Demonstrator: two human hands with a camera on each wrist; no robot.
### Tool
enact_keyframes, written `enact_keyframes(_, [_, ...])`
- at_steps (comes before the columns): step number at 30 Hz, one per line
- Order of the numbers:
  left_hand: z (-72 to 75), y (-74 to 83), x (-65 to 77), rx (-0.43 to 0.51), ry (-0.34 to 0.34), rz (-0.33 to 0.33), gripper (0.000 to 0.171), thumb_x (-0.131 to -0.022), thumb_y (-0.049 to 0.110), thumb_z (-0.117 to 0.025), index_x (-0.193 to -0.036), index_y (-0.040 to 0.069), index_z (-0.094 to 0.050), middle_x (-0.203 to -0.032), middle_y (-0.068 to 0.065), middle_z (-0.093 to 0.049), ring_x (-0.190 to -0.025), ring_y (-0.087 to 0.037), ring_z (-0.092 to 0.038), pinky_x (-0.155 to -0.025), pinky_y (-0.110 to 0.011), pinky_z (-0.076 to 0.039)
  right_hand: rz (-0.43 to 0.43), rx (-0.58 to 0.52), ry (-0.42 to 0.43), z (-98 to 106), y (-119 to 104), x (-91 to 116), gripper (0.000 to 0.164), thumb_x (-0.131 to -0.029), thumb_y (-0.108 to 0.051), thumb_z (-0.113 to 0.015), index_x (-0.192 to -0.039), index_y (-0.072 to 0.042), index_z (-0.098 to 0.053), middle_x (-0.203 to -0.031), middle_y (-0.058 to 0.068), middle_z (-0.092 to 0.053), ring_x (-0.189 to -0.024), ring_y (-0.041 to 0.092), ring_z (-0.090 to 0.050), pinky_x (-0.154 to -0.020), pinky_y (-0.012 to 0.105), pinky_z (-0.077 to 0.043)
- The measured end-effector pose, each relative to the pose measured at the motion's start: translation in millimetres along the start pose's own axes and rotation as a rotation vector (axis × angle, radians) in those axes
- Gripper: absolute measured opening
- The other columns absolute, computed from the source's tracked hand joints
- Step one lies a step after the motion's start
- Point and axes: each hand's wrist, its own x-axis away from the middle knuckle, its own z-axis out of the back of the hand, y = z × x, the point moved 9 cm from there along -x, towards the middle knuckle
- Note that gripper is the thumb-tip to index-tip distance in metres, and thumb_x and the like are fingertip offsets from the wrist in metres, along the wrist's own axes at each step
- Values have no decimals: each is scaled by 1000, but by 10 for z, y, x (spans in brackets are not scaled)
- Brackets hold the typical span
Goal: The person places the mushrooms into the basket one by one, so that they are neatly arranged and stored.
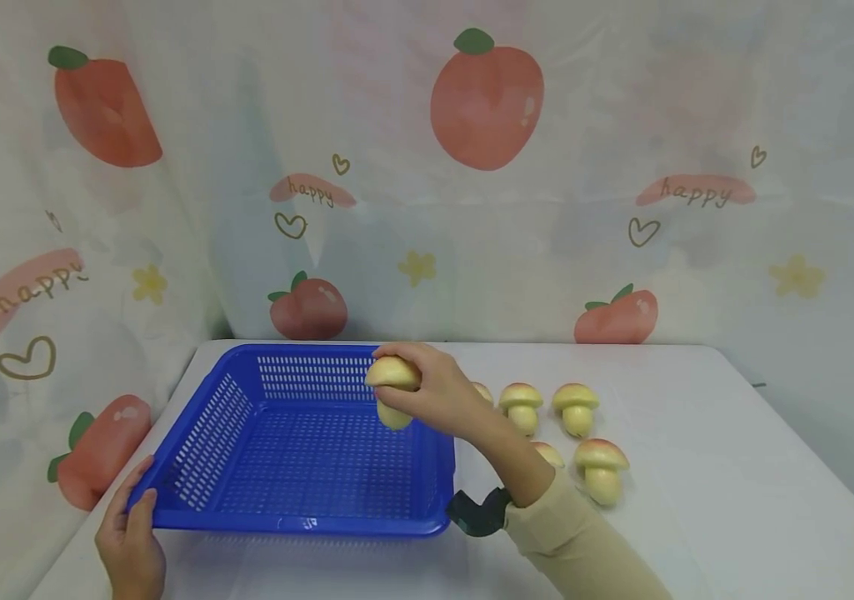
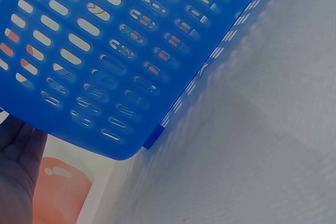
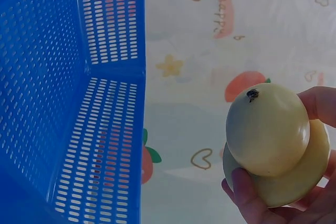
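Note:
My right hand (image 1: 437,392) grips a toy mushroom (image 1: 394,371) by its yellow cap, above the right side of a blue plastic basket (image 1: 284,523). In the right wrist view the mushroom (image 3: 268,129) shows its pale rounded stem, with a dark spot at the end; fingers and thumb curl around the cap. My left hand (image 1: 132,533) holds the basket's rim at the near left corner. The left wrist view shows only part of that hand (image 2: 18,166), against the slotted basket wall (image 2: 84,56). No object shows inside the basket.
Several more toy mushrooms stand on the white table (image 1: 696,500) right of the basket, among them a front one (image 1: 601,471) and a rear one (image 1: 576,408). My right forearm partly hides others. A fruit-printed curtain (image 1: 584,225) hangs behind and at the left.

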Motion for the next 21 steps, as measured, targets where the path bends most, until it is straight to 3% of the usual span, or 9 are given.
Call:
enact_keyframes(12, [-1,-15,-21,0,-10,-44,38,-97,16,-37,-132,16,-52,-132,2,-50,-120,-13,-44,-91,-13,-34,-20,5,-13,-127,10,-128,36,-81,-20,-67,-115,-13,-61,-97,-2,-59,-74,15,-53,-60,29,-46])
enact_keyframes(21, [-10,0,-8,19,-17,-26,38,-97,16,-36,-132,16,-51,-133,3,-49,-121,-12,-43,-93,-14,-33,-48,29,-32,-219,67,-203,37,-82,-24,-67,-118,-15,-59,-99,-2,-59,-75,15,-53,-60,29,-46])
